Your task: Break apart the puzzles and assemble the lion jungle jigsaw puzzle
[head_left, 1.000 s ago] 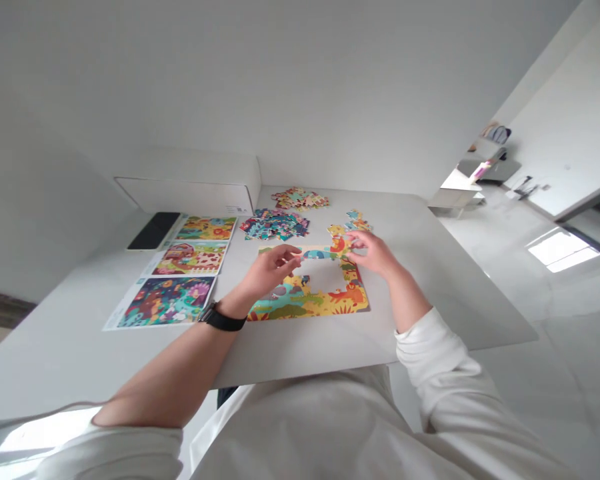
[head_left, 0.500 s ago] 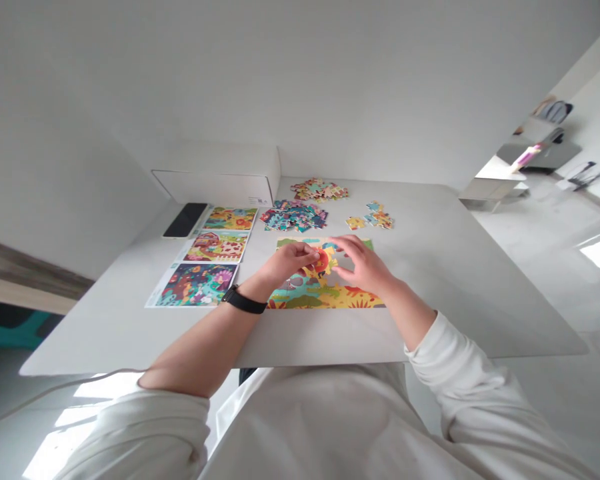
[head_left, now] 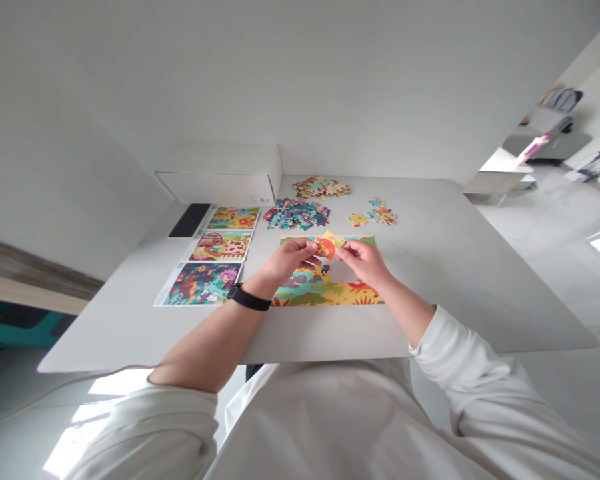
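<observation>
Several joined puzzle pieces, red-orange and yellow, are held up between my two hands. My left hand pinches their left side between thumb and fingers. On the right side, my right hand grips the same pieces by thumb and fingertips. Below both hands lies a partly assembled jigsaw puzzle with a grey hippo, green bushes and a yellow ground. My hands and the held pieces cover part of its upper area.
Beyond the puzzle are a dark teal-purple pile of pieces, a pinkish pile and a few loose pieces. Left are picture sheets, a phone and a white box by the wall.
My right hand was spread apart beside the pieces; its fingers have now closed on their right side. The pieces are turned more into view. The camera view has shifted slightly.
</observation>
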Available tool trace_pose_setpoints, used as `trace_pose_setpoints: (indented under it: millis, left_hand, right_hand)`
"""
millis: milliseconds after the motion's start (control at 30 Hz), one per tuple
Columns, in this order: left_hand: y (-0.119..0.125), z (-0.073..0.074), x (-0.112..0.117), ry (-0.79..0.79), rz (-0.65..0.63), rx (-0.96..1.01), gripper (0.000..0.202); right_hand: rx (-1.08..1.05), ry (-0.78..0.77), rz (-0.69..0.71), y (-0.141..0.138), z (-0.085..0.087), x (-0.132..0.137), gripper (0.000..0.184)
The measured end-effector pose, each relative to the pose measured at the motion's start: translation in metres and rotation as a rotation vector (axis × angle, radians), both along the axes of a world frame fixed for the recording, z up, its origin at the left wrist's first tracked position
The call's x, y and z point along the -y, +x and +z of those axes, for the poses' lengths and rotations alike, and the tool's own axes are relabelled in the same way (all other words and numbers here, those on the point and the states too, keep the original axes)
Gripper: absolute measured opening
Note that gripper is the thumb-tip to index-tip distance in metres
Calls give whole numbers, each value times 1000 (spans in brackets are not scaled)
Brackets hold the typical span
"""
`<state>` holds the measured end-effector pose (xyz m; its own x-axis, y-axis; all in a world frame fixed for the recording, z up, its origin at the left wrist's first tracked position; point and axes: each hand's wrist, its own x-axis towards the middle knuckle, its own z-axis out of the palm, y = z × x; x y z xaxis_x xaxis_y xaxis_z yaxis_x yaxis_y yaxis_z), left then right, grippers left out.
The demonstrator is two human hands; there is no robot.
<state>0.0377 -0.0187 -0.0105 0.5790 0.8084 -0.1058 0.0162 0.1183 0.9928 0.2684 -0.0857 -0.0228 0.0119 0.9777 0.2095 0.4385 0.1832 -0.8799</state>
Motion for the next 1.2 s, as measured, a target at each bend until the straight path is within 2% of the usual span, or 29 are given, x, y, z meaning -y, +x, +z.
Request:
trace_pose_setpoints:
  millis: [267,400,600,1067,1200]
  left_hand:
    - [4,-9,0,96,-77,-104,62]
    - [4,-8,0,161,-84,-141,59]
    - [2,-5,-1,176,-38,-93,61]
    - [0,-6,-5,176,50,-110,59]
    - [0,-6,-5,159,65,-119,59]
  right_hand:
    - [-2,48,-84,4,1,-3,36]
    - [15,55,-95,3,3,-2,35]
    - [68,49,-102,4,3,-1,34]
    - [65,-42,14,7,-7,-6,36]
    - [86,77,-28,11,-2,-7,29]
